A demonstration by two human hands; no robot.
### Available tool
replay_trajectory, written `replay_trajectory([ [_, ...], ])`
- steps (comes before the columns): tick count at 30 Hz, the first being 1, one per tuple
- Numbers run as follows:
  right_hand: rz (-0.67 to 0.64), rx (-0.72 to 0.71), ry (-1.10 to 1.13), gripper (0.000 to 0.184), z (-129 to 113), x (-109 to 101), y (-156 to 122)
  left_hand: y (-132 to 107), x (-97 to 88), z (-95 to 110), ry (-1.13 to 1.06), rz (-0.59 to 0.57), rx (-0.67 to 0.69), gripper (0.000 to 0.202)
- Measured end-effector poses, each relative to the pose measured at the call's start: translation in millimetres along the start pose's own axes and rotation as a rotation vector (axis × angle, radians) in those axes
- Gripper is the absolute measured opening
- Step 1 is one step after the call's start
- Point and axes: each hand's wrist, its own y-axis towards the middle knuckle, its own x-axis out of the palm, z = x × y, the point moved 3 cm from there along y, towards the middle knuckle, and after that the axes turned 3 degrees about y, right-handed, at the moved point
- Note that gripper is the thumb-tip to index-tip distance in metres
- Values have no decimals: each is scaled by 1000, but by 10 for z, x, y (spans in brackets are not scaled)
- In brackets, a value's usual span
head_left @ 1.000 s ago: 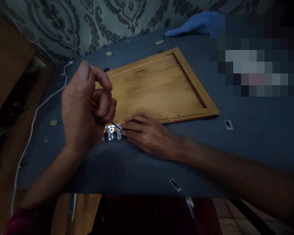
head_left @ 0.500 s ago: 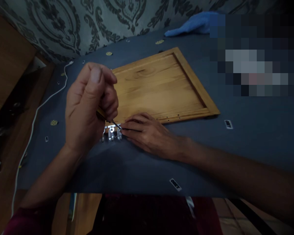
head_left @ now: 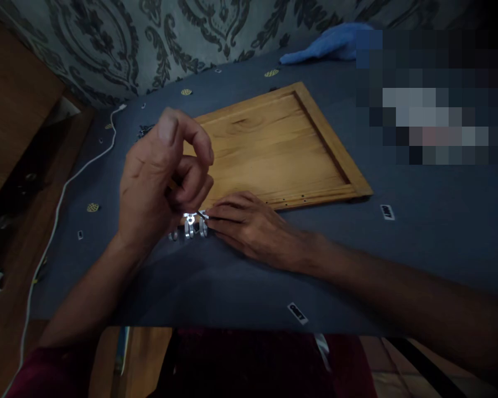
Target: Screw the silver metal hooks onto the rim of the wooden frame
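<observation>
On the left I see a white cable (head_left: 57, 213) running along the blue-grey tabletop (head_left: 240, 298). My left hand (head_left: 149, 171) is clamped round a screwdriver (head_left: 201, 214), its shaft slanting to the metal hooks (head_left: 190, 219) at the near edge of the framed wooden panel (head_left: 265, 149). My right hand (head_left: 253, 229) lies flattish beside them, fingers together; whether it grips, I can't tell.
</observation>
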Motion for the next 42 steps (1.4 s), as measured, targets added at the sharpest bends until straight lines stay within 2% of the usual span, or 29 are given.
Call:
replay_trajectory([
  [4, 19, 9, -1, 21, -3, 1, -4, -4, -2, 97, 49, 85, -2, 36],
  [6, 17, 23, 11, 22, 1, 2, -5, -1, -13, 171, 52, 141, 30, 41],
  [8, 13, 33, 25, 24, 3, 2, -4, 6, -22, 230, 12, 176, 121, 45],
  [10, 10, 34, 27, 26, 2, 1, -1, 18, -28, 213, 20, 190, 108, 46],
  [12, 5, 25, 15, 26, 0, 1, 4, 30, -34, 146, 44, 186, 43, 46],
  [16, 4, 8, -7, 24, 0, -3, 6, 36, -53, 69, 0, 160, 97, 41],
  [21, 16, 8, -7, 24, 3, -10, 3, 19, -50, 35, 22, 169, 19, 41],
  [25, 11, 18, 8, 23, 2, -3, 6, 20, -44, 19, -37, 179, 101, 40],
  [27, 16, 18, 6, 23, 3, -3, 6, 21, -49, 10, -56, 157, 122, 38],
  [30, 10, 12, 0, 24, 5, -2, 2, 24, -64, -12, 2, 108, 55, 33],
  [34, 9, 5, -11, 25, 4, -4, -1, 44, -81, -20, -5, 26, 122, 35],
  [40, 4, 6, -9, 23, -2, -14, 1, 33, -55, -7, -10, 69, 110, 37],
  [42, -3, 6, -4, 23, -3, -19, 4, 9, -38, 16, 19, 78, 68, 38],
])
